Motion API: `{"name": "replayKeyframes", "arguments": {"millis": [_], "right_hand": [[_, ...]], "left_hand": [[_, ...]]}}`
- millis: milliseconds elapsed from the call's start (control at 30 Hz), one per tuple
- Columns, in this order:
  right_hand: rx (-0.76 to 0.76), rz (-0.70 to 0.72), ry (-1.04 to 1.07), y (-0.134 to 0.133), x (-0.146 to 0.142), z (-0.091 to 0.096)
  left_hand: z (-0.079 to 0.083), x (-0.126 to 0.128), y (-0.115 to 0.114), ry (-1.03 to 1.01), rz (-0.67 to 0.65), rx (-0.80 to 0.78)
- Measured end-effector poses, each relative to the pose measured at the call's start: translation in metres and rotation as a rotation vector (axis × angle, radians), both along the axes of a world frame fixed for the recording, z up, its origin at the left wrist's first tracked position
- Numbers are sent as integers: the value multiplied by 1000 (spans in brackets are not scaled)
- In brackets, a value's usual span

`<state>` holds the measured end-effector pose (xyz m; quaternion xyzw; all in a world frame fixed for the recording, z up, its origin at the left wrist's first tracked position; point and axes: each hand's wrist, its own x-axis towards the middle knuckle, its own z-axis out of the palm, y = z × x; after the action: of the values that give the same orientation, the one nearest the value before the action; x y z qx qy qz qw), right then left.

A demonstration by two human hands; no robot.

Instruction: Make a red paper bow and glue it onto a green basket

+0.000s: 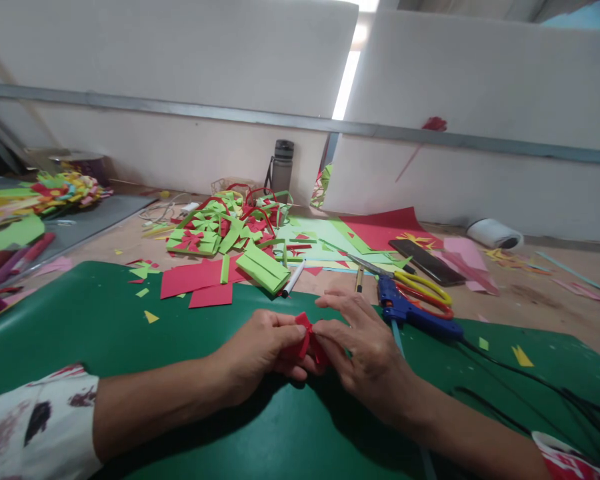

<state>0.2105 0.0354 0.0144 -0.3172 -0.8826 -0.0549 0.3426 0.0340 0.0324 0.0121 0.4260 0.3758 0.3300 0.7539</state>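
Note:
My left hand (260, 347) and my right hand (363, 347) meet over the green cutting mat (80, 333), both pinching a small folded red paper piece (306, 337) between their fingertips. The red piece looks like a little bow, partly hidden by my fingers. Just beyond my right hand lie a blue glue gun (410, 310) and yellow-and-red scissors (420, 287). A white marker (293, 279) and a pencil (359, 279) lie past the mat's far edge.
A heap of green and red paper boxes and strips (225, 233) sits behind the mat. Red paper sheets (200, 280), a phone (425, 260), a grey bottle (283, 167), a tape roll (495, 233) and a black cord (530, 380) lie around. White partitions stand behind.

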Motion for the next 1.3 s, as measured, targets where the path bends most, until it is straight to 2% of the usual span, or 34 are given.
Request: {"name": "replayKeyframes", "arguments": {"millis": [333, 733, 867, 1000, 1133, 1300], "right_hand": [[29, -44, -74, -4, 0, 0], [215, -4, -180, -5, 4, -1], [230, -1, -211, -9, 3, -3], [65, -35, -124, -13, 1, 0], [-226, -52, 78, -12, 1, 10], [-649, -211, 273, -6, -2, 25]], "left_hand": [[0, 0, 1, -4, 9, -14], [-1, -2, 1, -52, -3, -24], [-3, -2, 1, -55, 1, -27], [-3, -1, 2, -31, 16, -37], [-2, -1, 2, -10, 12, -28], [-2, 1, 1, 29, -18, -10]]}}
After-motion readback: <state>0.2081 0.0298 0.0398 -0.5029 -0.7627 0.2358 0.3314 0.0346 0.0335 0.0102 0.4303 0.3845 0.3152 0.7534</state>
